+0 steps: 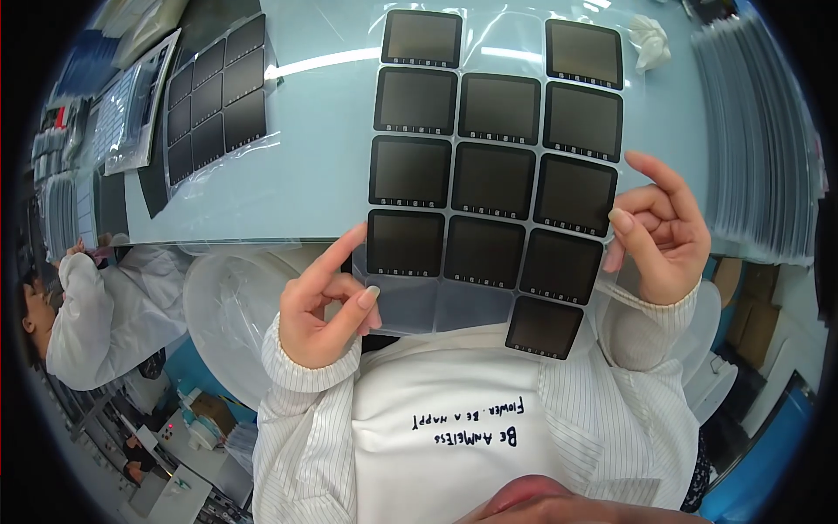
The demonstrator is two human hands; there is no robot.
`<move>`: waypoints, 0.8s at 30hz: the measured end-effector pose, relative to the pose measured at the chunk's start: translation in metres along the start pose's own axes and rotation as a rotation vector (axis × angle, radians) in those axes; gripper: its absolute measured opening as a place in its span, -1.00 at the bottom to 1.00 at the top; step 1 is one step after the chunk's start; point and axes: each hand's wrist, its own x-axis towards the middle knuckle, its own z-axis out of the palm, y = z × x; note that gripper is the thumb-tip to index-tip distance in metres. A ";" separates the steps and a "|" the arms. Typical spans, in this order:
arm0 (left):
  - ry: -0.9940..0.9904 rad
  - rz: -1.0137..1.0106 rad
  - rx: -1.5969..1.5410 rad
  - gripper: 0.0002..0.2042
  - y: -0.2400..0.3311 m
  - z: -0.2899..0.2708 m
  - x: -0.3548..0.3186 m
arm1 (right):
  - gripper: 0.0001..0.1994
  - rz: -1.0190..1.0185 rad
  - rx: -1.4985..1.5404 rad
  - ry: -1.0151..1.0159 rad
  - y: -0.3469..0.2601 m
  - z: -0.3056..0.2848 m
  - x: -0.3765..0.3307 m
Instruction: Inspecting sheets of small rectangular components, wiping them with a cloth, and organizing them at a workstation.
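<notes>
The left hand (327, 314) pinches the left margin of a clear sheet (476, 307) bearing dark rectangular panels (494, 180); the right hand (659, 229) grips its right margin, thumb on top. The sheet overhangs the near edge of the bench (323, 157). Another panelled sheet (209, 109) lies toward the bench's left edge, stacked sheets (755, 131) along its right.

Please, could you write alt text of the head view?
The left hand and right hand hold a sheet with twelve dark panels by its sides. Nine more panels lie left on the pale blue table; a grey stack is at right.
</notes>
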 end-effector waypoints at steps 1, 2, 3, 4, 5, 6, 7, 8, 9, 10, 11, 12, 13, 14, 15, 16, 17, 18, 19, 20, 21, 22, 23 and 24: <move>0.002 0.004 -0.001 -0.47 0.000 -0.001 0.000 | -0.57 -0.004 -0.002 0.010 0.000 0.000 -0.001; 0.002 0.001 0.009 -0.47 0.001 -0.002 -0.001 | -0.57 -0.007 -0.003 0.019 0.000 0.001 -0.001; 0.002 -0.001 0.020 -0.47 0.001 -0.002 -0.001 | -0.57 -0.010 -0.005 0.018 0.000 0.001 -0.002; 0.003 0.002 0.018 -0.47 0.001 -0.003 -0.001 | -0.57 -0.012 0.004 0.014 0.000 0.001 -0.002; 0.005 0.009 0.019 -0.47 0.000 -0.003 -0.002 | -0.56 -0.016 0.012 0.010 0.000 0.001 -0.002; 0.007 0.015 0.020 -0.47 0.000 -0.004 -0.002 | -0.56 -0.020 0.010 0.009 -0.001 0.001 -0.002; 0.008 0.020 0.018 -0.47 0.000 -0.004 -0.002 | -0.57 -0.016 0.005 0.011 -0.003 0.002 -0.003; 0.002 0.005 0.018 -0.47 0.000 -0.004 -0.002 | -0.57 -0.013 0.000 0.011 -0.003 0.002 -0.003; -0.003 -0.010 0.017 -0.47 -0.001 -0.004 -0.002 | -0.57 -0.018 -0.004 0.010 -0.003 0.002 -0.004; -0.002 -0.004 0.014 -0.47 -0.001 -0.004 -0.002 | -0.57 -0.033 -0.001 0.010 -0.003 0.002 -0.005; -0.009 -0.011 0.017 -0.47 -0.001 -0.005 -0.003 | -0.57 -0.045 0.004 0.011 -0.004 0.002 -0.005; -0.016 -0.018 0.019 -0.47 0.000 -0.005 -0.003 | -0.57 -0.047 0.002 0.010 -0.005 0.002 -0.006; -0.015 -0.015 0.018 -0.47 0.000 -0.006 -0.002 | -0.56 -0.055 -0.005 0.015 -0.007 0.003 -0.006; -0.013 -0.018 0.017 -0.47 -0.001 -0.006 -0.003 | -0.56 -0.063 -0.012 0.014 -0.007 0.004 -0.006; -0.011 -0.022 0.017 -0.47 -0.001 -0.007 -0.004 | -0.56 -0.064 -0.012 0.007 -0.008 0.005 -0.006; -0.004 -0.022 0.016 -0.47 -0.001 -0.007 -0.005 | -0.55 -0.067 -0.021 0.015 -0.009 0.006 -0.007; -0.006 -0.028 0.015 -0.48 0.000 -0.007 -0.004 | -0.55 -0.071 -0.030 0.023 -0.009 0.006 -0.007; -0.006 -0.035 0.015 -0.48 0.000 -0.007 -0.004 | -0.55 -0.073 -0.031 0.017 -0.010 0.006 -0.007; 0.001 -0.034 0.014 -0.48 0.001 -0.007 -0.004 | -0.55 -0.085 -0.036 0.016 -0.010 0.005 -0.007; -0.010 -0.033 0.023 -0.48 0.002 -0.007 -0.003 | -0.54 -0.097 -0.042 0.016 -0.010 0.005 -0.007; -0.020 -0.033 0.033 -0.48 0.003 -0.007 -0.003 | -0.54 -0.098 -0.042 0.010 -0.010 0.005 -0.006; -0.013 -0.033 0.032 -0.48 0.004 -0.007 -0.003 | -0.54 -0.092 -0.040 0.008 -0.010 0.005 -0.005; -0.012 -0.039 0.039 -0.49 0.004 -0.007 -0.003 | -0.54 -0.084 -0.039 0.009 -0.010 0.005 -0.004; -0.010 -0.046 0.046 -0.49 0.005 -0.007 -0.003 | -0.54 -0.084 -0.040 0.006 -0.011 0.006 -0.002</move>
